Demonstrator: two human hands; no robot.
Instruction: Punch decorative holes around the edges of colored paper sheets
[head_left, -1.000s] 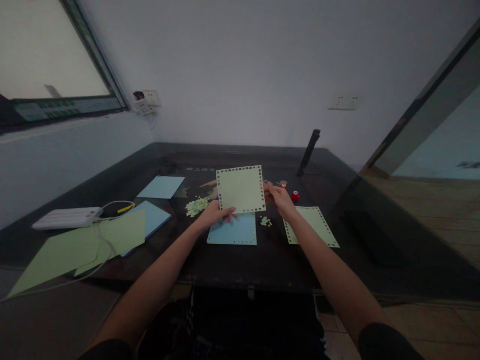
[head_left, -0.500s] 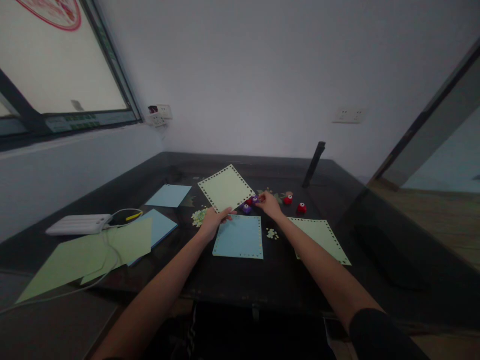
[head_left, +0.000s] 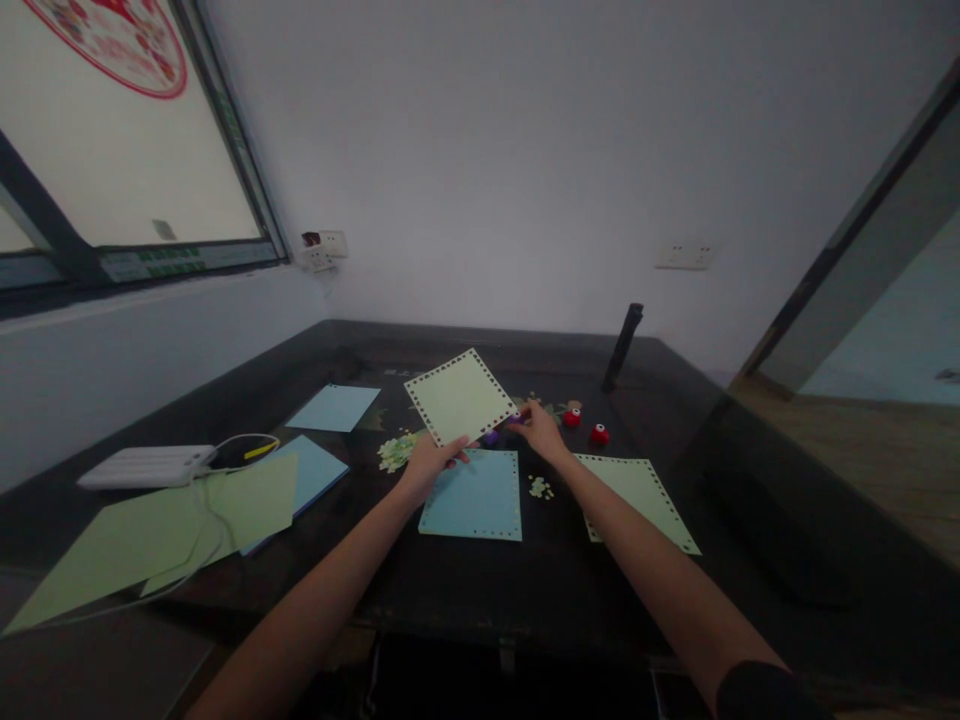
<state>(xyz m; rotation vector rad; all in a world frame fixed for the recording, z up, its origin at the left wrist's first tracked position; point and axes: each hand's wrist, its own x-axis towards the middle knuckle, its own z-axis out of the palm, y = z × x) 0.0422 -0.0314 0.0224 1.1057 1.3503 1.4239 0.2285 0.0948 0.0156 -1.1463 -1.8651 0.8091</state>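
Fingers of the left hand (head_left: 432, 464) are clamping the near corner of a pale green sheet (head_left: 459, 397), the thumb lying on top and other fingertips showing below. Fingers of the right hand (head_left: 543, 432) are closing on a small purple punch (head_left: 517, 417) at the sheet's right corner; whether the paper is sitting inside its slot cannot be told. The green sheet is hovering above the far side of a blue sheet (head_left: 472, 497), turned cornerwise, looking flat and stiff, with dark holes running along at least three edges, their shape too small to read. A second purple punch (head_left: 490, 438) is resting just beyond the blue sheet, which is showing holes along its right and near edges. Dark and glossy, the table (head_left: 450, 585) is bearing a heap of paper bits (head_left: 396, 452) beside the left hand, a smaller scatter (head_left: 540, 487), two red punches (head_left: 586, 426) and another punched green sheet (head_left: 637, 495), partly hidden by the right forearm.
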